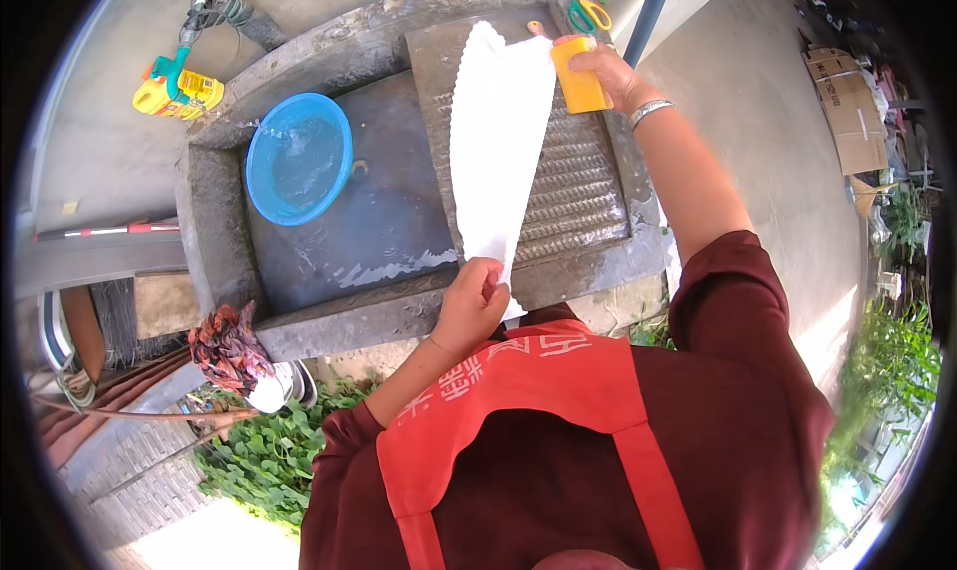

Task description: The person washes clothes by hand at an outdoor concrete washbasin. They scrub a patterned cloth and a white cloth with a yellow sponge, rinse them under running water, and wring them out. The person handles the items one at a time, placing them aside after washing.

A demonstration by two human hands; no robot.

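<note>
My left hand (472,305) is closed on the near end of a long white cloth (499,136). The cloth stretches away from me over the ridged stone washboard (576,189) of a concrete sink. My right hand (609,73) grips a yellow block (582,77), perhaps a bar of soap, beside the cloth's far right edge. To the left, a blue plastic basin (299,159) holding water sits in the sink, with a stream of water entering it at the upper left.
Green-and-yellow scissors (591,15) lie on the sink's far right corner. A tap with a teal fitting (176,73) and a yellow jug (198,92) are at the upper left. A crumpled patterned cloth (230,349) hangs at the near left corner. A dark pipe (649,17) rises beyond my right hand.
</note>
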